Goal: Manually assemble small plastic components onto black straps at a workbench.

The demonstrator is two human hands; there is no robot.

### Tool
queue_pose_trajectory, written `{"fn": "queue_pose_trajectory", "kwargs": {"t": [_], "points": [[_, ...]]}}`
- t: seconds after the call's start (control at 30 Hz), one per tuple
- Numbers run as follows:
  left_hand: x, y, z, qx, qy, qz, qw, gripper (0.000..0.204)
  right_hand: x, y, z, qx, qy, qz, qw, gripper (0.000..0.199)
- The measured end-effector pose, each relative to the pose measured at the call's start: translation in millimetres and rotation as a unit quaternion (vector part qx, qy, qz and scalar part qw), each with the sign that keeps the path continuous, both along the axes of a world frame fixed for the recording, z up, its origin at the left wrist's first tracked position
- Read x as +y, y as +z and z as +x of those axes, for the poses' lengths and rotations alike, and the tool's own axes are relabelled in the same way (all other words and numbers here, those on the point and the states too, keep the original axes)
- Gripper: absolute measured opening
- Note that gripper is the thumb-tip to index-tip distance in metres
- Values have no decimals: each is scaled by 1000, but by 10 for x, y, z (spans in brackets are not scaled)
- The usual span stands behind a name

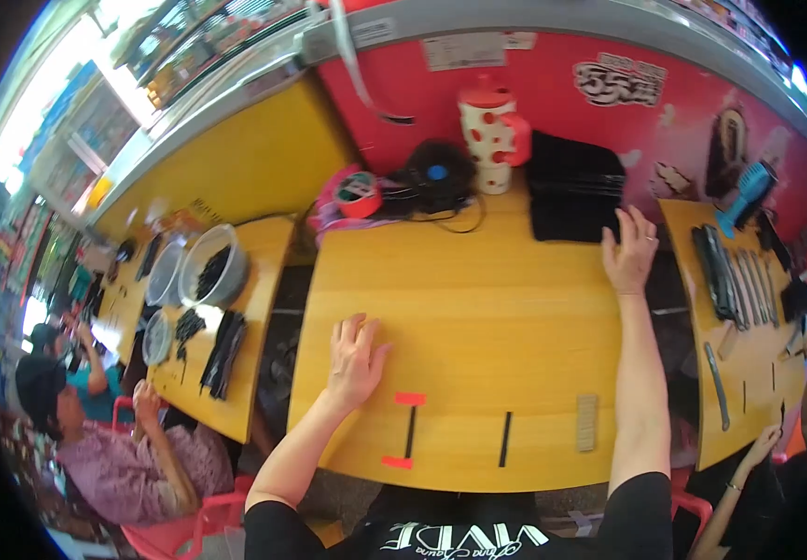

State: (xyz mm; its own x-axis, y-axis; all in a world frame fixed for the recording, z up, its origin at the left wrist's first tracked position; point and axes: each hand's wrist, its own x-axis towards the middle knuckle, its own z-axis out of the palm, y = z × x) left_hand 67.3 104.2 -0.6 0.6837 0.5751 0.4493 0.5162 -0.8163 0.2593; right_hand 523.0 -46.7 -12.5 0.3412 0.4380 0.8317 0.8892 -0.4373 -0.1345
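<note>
Clear plastic bowls are being seen first, on the side table (264,245) at far left: the big bowl (212,265) is being filled by a heap of small black pieces, the smaller tub (163,274) beside it cannot be read, and a little lid-like dish (155,338) is lying near loose black strips (223,353). On the yellow centre table (478,299), the left hand (355,359) is being rested flat, fingers spread, nothing gripped. Just beside it, a thin black strip (410,431) is lying with its long axis running away from the person, a red tab at each end. A second black strip (505,439) is lying parallel, apart. At right, the right hand (629,252) is being stretched out, open, fingertips touching the stack of black sheets (573,191).
</note>
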Motion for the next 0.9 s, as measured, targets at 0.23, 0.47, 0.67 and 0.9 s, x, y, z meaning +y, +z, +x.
{"fn": "queue_pose_trajectory", "kwargs": {"t": [0.23, 0.47, 0.67, 0.9], "points": [[-13, -161, -136, -64, 36, -43, 996, 30, 24, -65, 26, -52, 24, 65, 996, 28], [-40, -143, -220, -84, 47, -59, 994, 29, -205, -347, -229, 194, 7, 125, 973, 31], [-45, -171, -229, -89, 58, -63, 992, 31, -688, -650, -276, 384, 124, 231, 885, 32], [-68, -232, -214, -119, 37, -61, 990, 27, -840, -587, -445, 381, 116, 150, 905, 26]]}}
